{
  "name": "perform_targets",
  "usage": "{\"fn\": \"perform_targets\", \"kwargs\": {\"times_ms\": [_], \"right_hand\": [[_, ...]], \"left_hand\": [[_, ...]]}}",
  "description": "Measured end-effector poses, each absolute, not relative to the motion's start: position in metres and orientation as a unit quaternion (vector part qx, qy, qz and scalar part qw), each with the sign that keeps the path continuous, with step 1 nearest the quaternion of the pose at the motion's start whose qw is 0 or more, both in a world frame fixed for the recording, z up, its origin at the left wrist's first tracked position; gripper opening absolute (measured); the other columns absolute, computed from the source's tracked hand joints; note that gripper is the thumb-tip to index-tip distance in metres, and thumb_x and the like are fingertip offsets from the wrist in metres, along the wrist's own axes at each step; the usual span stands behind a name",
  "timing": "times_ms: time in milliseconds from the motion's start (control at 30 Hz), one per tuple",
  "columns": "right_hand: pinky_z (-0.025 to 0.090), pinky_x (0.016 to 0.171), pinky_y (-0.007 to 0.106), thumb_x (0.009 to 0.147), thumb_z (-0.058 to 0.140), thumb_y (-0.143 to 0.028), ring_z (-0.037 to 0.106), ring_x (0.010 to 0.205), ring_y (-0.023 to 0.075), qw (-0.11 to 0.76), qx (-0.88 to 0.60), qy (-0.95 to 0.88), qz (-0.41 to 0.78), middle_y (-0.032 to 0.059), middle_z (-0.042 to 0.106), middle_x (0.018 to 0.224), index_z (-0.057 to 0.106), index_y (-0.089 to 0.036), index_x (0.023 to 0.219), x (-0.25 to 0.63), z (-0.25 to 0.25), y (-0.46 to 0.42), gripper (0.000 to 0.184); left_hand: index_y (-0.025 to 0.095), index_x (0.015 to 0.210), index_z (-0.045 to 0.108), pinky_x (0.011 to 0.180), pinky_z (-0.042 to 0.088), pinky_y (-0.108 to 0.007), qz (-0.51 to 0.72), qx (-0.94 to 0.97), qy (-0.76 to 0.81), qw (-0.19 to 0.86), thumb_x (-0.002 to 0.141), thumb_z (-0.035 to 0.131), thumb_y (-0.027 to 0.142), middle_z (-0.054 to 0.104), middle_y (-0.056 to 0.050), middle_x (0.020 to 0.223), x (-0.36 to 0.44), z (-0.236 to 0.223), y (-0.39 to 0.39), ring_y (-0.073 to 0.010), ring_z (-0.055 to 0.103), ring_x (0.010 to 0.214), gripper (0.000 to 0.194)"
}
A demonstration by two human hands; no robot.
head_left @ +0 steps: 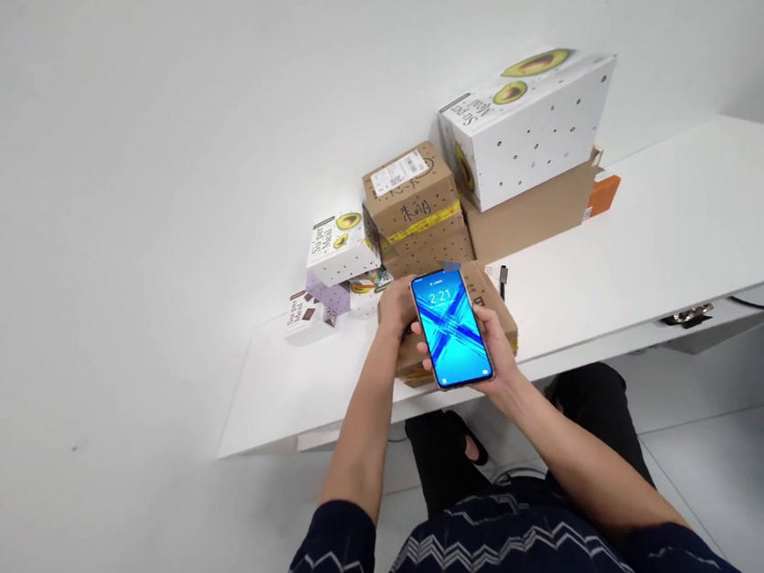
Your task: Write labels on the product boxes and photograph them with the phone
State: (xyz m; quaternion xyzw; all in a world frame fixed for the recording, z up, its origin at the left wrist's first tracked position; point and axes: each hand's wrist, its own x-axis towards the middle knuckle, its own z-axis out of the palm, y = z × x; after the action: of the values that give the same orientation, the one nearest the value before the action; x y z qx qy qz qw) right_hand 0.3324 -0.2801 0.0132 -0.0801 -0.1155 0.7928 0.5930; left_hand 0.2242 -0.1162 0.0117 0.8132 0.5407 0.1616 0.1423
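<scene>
A smartphone [454, 332] is held over a cardboard box, its lit blue screen facing me and reading 2:21. My right hand [497, 350] is closed around the phone, thumb along its right side and fingertips showing past its left edge. Against the phone's upper left corner is my left hand [398, 305]; its fingers are largely hidden behind the phone, so their grip does not show. Beneath both hands sits the brown cardboard box [500, 305], partly covered by them. A dark pen-like item [503, 282] lies just beyond this box.
On the white table [633, 260], against the wall, stand a taped cardboard box [425, 209] and a large white avocado-print box [543, 139] on a brown carton [534, 221]. Smaller printed boxes [337, 249] are stacked at the left. An orange box [603, 197] lies behind the carton.
</scene>
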Motion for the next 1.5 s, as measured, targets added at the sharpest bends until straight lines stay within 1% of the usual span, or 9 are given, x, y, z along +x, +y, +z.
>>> {"fn": "perform_targets", "kwargs": {"times_ms": [433,567,700,833,967,1133,1267,1400,1500], "right_hand": [[0.056,0.073,0.047,0.086,0.033,-0.051,0.067,0.088,0.0265,0.608,-0.105,-0.146,0.773,0.0128,0.07,0.1,0.055,-0.017,0.118,0.342,0.018,-0.285,0.051],[0.056,0.072,0.046,0.082,0.037,-0.059,0.066,0.089,0.0279,0.711,-0.214,-0.22,0.633,0.0116,0.068,0.104,0.057,-0.02,0.117,0.392,0.022,-0.305,0.056],[0.055,0.072,0.043,0.081,0.039,-0.057,0.065,0.086,0.0245,0.759,-0.47,-0.238,0.382,0.0098,0.064,0.113,0.057,-0.021,0.119,0.46,-0.002,-0.315,0.056],[0.049,0.077,0.044,0.078,0.053,-0.045,0.06,0.091,0.0278,0.493,-0.8,-0.321,0.114,0.0133,0.063,0.105,0.055,-0.017,0.125,0.494,-0.047,-0.304,0.054],[0.042,0.081,0.052,0.08,0.054,-0.038,0.053,0.101,0.0375,0.225,-0.871,-0.435,-0.032,0.0246,0.056,0.117,0.05,-0.012,0.133,0.494,-0.084,-0.288,0.059],[0.04,0.086,0.054,0.083,0.054,-0.045,0.046,0.113,0.0414,0.177,-0.867,-0.463,-0.056,0.0254,0.053,0.125,0.052,-0.012,0.131,0.497,-0.1,-0.282,0.058],[0.041,0.088,0.055,0.084,0.056,-0.044,0.045,0.115,0.0403,0.256,-0.848,-0.459,-0.068,0.0244,0.052,0.128,0.058,-0.012,0.123,0.49,-0.095,-0.285,0.05],[0.049,0.081,0.04,0.09,0.043,-0.03,0.061,0.089,0.0258,0.397,-0.763,-0.505,0.07,0.0151,0.066,0.099,0.063,-0.014,0.113,0.449,-0.084,-0.287,0.034],[0.05,0.082,0.032,0.082,0.039,-0.01,0.063,0.09,0.0198,0.431,-0.677,-0.56,0.205,0.0102,0.067,0.107,0.057,-0.017,0.121,0.41,-0.077,-0.286,0.043]], "left_hand": [[0.026,0.093,0.071,0.074,0.046,-0.03,0.117,0.819,0.551,0.11,0.085,0.048,0.042,0.072,-0.003,0.095,0.23,0.021,-0.122,-0.0224,0.064,0.089,0.029],[0.028,0.099,0.07,0.08,0.046,-0.029,0.139,0.833,0.522,0.116,0.086,0.05,0.048,0.072,-0.001,0.1,0.229,0.019,-0.123,-0.02,0.063,0.096,0.032],[0.028,0.098,0.07,0.08,0.046,-0.029,0.144,0.836,0.516,0.121,0.086,0.049,0.048,0.072,0.0,0.101,0.229,0.018,-0.121,-0.02,0.063,0.096,0.031],[0.029,0.1,0.069,0.079,0.046,-0.031,0.133,0.839,0.515,0.113,0.088,0.047,0.05,0.072,-0.001,0.101,0.23,0.018,-0.122,-0.0216,0.063,0.096,0.033],[0.027,0.104,0.067,0.085,0.046,-0.035,0.109,0.848,0.515,0.067,0.091,0.04,0.048,0.07,-0.004,0.105,0.224,0.02,-0.124,-0.0245,0.063,0.1,0.036],[0.026,0.135,0.048,0.096,0.042,-0.046,0.092,0.847,0.522,0.048,0.093,0.035,0.05,0.059,-0.013,0.126,0.189,0.03,-0.134,-0.0297,0.055,0.116,0.05],[0.034,0.147,0.026,0.108,0.027,-0.057,0.025,0.902,0.417,0.109,0.082,0.048,0.065,0.023,-0.011,0.155,0.162,0.042,-0.152,-0.036,0.025,0.14,0.076],[0.04,0.147,0.022,0.107,0.01,-0.069,-0.087,0.915,0.38,0.105,0.063,0.064,0.073,0.001,-0.009,0.16,0.152,0.047,-0.175,-0.0475,0.0,0.142,0.1],[0.04,0.147,0.024,0.105,0.009,-0.071,-0.125,0.911,0.386,0.073,0.061,0.068,0.069,0.004,-0.009,0.16,0.147,0.046,-0.194,-0.0504,-0.003,0.14,0.101]]}}
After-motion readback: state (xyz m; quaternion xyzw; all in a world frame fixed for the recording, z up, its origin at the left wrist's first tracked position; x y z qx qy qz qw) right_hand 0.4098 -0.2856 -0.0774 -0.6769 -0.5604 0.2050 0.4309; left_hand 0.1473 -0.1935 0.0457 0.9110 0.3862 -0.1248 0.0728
